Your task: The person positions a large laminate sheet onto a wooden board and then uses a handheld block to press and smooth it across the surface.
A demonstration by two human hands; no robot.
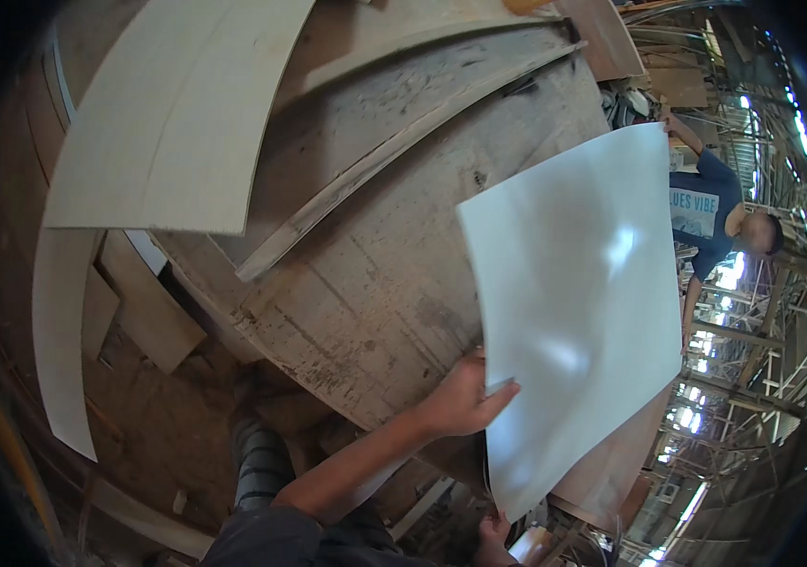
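A glossy, pale white sheet (583,293) stretches at a tilt over the right part of the workbench. My left hand (470,399) grips its near edge, with the thumb on top and the fingers underneath. Lower down, my right hand (495,531) pinches the sheet's bottom corner; only part of that hand shows. At the far side, a co-worker (720,213) in a dark T-shirt has one hand (676,128) at the sheet's far corner. The co-worker's other hand is mostly hidden behind the sheet.
The worn wooden workbench (375,283) carries a long wooden strip (403,142). A large plywood panel (177,113) juts over its left end. Board offcuts (148,302) lean below, above a brown floor (158,444). Clutter and timber framing stand to the right.
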